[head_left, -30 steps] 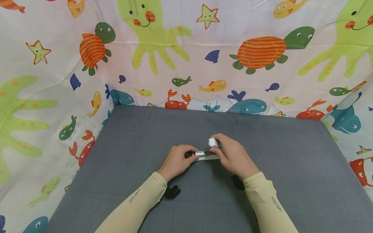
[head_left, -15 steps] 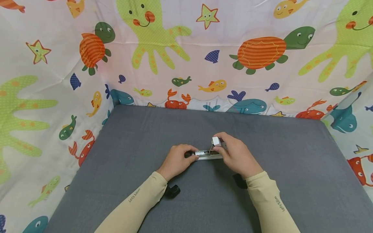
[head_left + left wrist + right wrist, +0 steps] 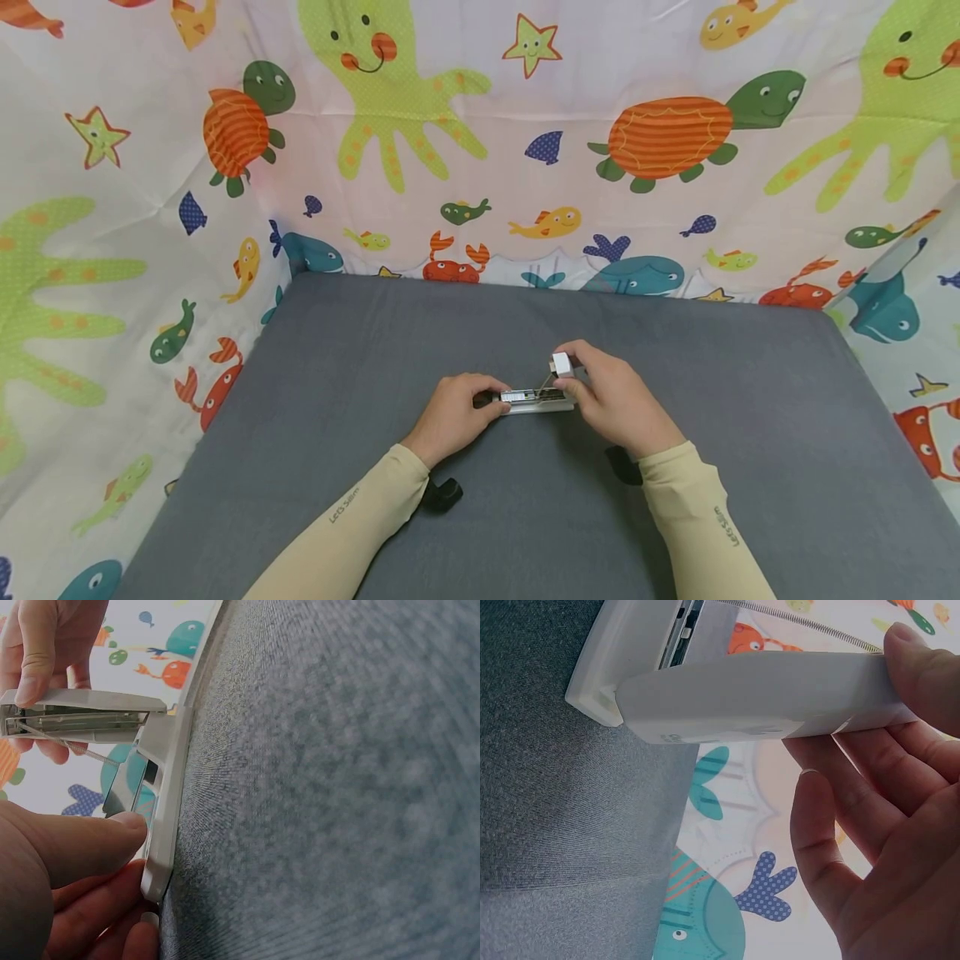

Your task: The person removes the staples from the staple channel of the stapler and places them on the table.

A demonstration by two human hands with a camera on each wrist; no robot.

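A light grey stapler [image 3: 538, 408] lies on the grey cloth in the head view, its top cover [image 3: 735, 697] swung up on the hinge. At the left end of its base, my left hand [image 3: 456, 414] pinches the stapler between thumb and fingers. My right hand [image 3: 618, 400] grips the free end of the raised cover, thumb on one side and fingers on the other. A thin coil spring [image 3: 94, 752] stretches from inside the cover down to the magazine [image 3: 124, 787]. The left wrist view shows the cover standing roughly at right angles to the base.
Grey cloth [image 3: 375, 350] covers the table around the hands. Behind and at both sides hangs a white curtain [image 3: 495, 150] printed with sea animals. A black wrist mount [image 3: 441, 495] sits under the left wrist, another [image 3: 624, 465] under the right.
My right hand has moved a little to the right, tilting the stapler's cover farther back. More of the base and the spring shows. The left hand keeps its place.
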